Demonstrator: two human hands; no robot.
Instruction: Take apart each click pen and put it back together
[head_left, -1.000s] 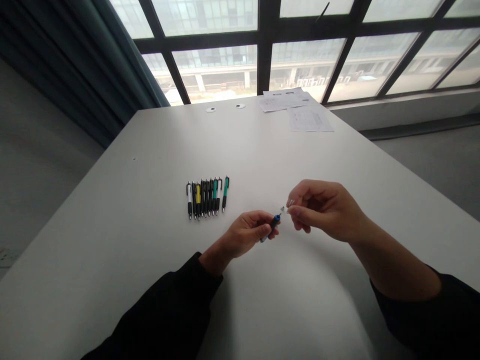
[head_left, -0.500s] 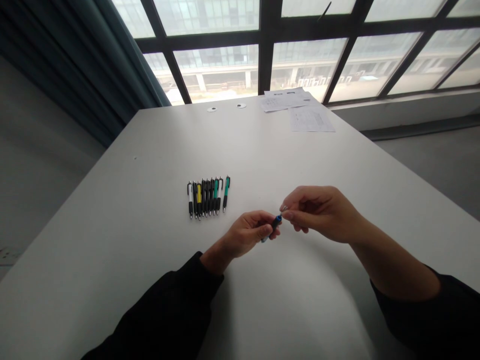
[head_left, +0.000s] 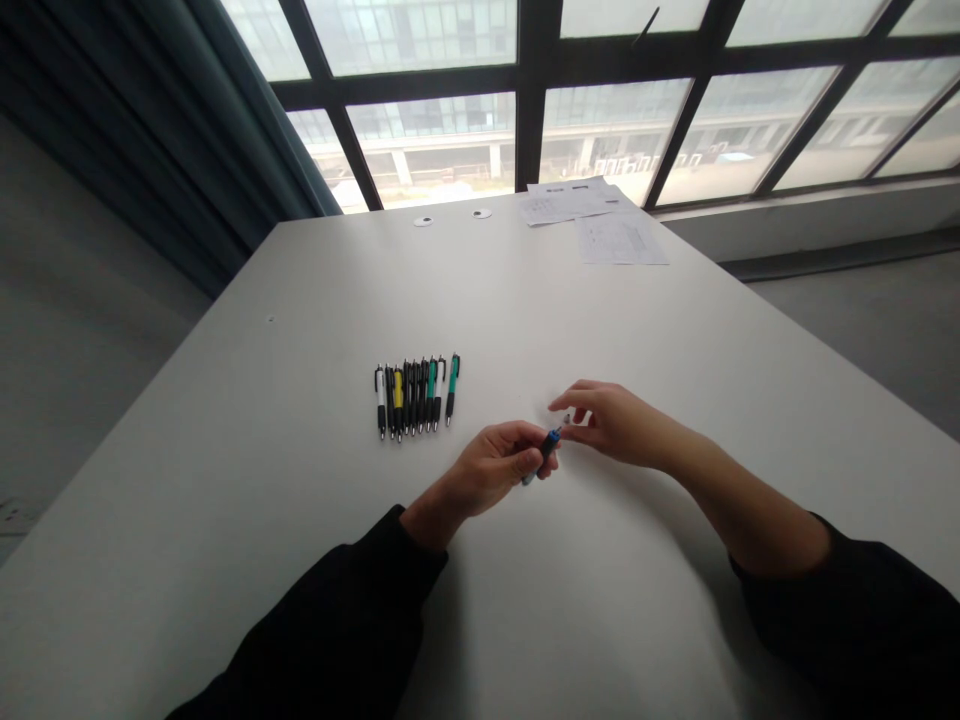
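Above the white table, my left hand [head_left: 501, 465] is closed around a pen [head_left: 550, 447] with a dark grip and a blue ring at its upper end. A small silvery tip [head_left: 567, 419] shows just beyond the blue ring. My right hand [head_left: 611, 422] is beside that tip, its thumb and fingers apart. Whether a fingertip touches the tip is hard to tell. To the left of my hands lies a row of pens, among them a white one [head_left: 380, 400], a yellow one [head_left: 398, 400] and a green one [head_left: 452, 388].
The white table [head_left: 337, 290] reaches back to a window. Printed sheets [head_left: 622, 241] lie at its far right part, and two round white pieces [head_left: 482, 213] sit near the far edge. A dark curtain [head_left: 247, 120] hangs at the left.
The fingers of my right hand have spread apart from their pinch at the pen's tip, and that forearm has shifted slightly. My left hand has hardly moved.
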